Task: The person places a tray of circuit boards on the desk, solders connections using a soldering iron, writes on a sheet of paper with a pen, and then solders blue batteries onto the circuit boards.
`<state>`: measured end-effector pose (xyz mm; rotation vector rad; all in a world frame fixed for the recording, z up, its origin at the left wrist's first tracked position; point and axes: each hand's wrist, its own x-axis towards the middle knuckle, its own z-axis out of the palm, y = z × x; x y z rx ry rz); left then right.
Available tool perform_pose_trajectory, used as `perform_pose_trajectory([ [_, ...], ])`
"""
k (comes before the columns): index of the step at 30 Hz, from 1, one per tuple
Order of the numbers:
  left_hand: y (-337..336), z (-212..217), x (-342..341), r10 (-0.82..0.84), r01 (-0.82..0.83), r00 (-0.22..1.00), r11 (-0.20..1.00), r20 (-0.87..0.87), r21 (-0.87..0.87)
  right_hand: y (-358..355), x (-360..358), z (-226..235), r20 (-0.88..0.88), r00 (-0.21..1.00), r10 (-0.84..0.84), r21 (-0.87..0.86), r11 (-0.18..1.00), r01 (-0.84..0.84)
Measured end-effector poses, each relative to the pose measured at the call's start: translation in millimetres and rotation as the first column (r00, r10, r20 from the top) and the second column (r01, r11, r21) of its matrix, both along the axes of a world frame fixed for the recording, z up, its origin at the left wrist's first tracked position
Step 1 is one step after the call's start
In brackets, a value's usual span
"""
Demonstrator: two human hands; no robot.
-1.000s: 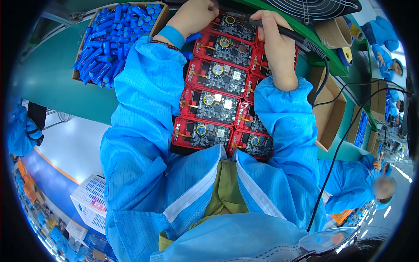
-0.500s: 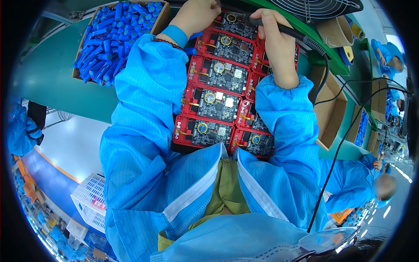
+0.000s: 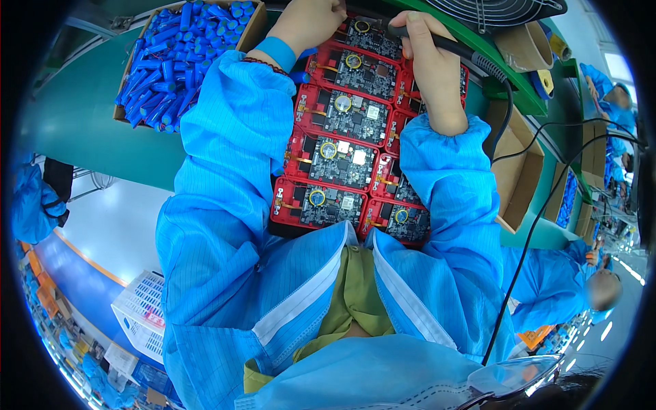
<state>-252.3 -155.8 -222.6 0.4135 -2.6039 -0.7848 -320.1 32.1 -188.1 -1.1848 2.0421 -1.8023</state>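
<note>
At the top edge my left hand (image 3: 311,24) reaches the far end of the red cases, fingertips pinched together. What lies between them is too small to make out. Held in the closed fingers of my right hand (image 3: 435,72) is a soldering iron (image 3: 447,45) with a black grip and a thick ribbed cord, pointing left over the farthest circuit board (image 3: 374,39). Its tip is hard to see. Several red cases (image 3: 305,179) sit in two columns, each with a dark circuit board (image 3: 342,167) and a round yellow-rimmed cell. My right forearm covers part of the right column.
A cardboard box (image 3: 257,31) of blue cylindrical batteries (image 3: 167,68) stands at left on the green table (image 3: 82,102). A fan (image 3: 488,10) is at top right, above an open carton (image 3: 523,160). A black cable (image 3: 526,239) hangs at right. Co-workers in blue sit beyond.
My right hand and the soldering iron have shifted very slightly to the left. My left hand stays pinched at nearly the same place.
</note>
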Motion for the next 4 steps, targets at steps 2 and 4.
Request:
perform_pose_trajectory([
  [2,-0.6,-0.3,-0.3,-0.003,0.003,1.000,1.000,-0.004,0.001,1.1,1.7,1.9,0.054,0.999,0.005,0.017,1.000,-0.006],
  [4,-0.8,-0.6,-0.3,-0.005,0.005,1.000,1.000,-0.008,0.001,2.0,3.1,3.6,0.047,0.998,-0.033,0.069,0.997,0.030],
])
